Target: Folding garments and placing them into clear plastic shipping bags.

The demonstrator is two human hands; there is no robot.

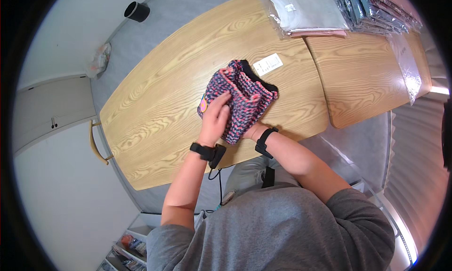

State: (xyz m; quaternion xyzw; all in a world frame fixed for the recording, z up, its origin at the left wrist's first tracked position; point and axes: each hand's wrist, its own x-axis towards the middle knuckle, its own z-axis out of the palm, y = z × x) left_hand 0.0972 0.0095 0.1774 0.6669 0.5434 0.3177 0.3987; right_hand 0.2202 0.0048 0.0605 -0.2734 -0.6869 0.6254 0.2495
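Perhaps the pink patch (203, 105) could snag, if the left hand (216, 116), whose bent fingers rest upon the knitted piece (244, 110), drags across it; whether they pinch, I cannot tell. This piece, over the wooden table (160, 106), could fold crookedly if pressed unevenly. The right hand (253, 130) is mostly hidden beneath it, so its grip is unclear. The white tag (267, 64), if attached, could tear; no string is visible

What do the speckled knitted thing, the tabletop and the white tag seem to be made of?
Knitted thing: likely wool or acrylic yarn, matt and chunky; thick stitches show.
Tabletop: wood or wood-look laminate, smooth; pale, with darker grain lines.
White tag: probably card, finish unclear; it looks flat with straight edges.
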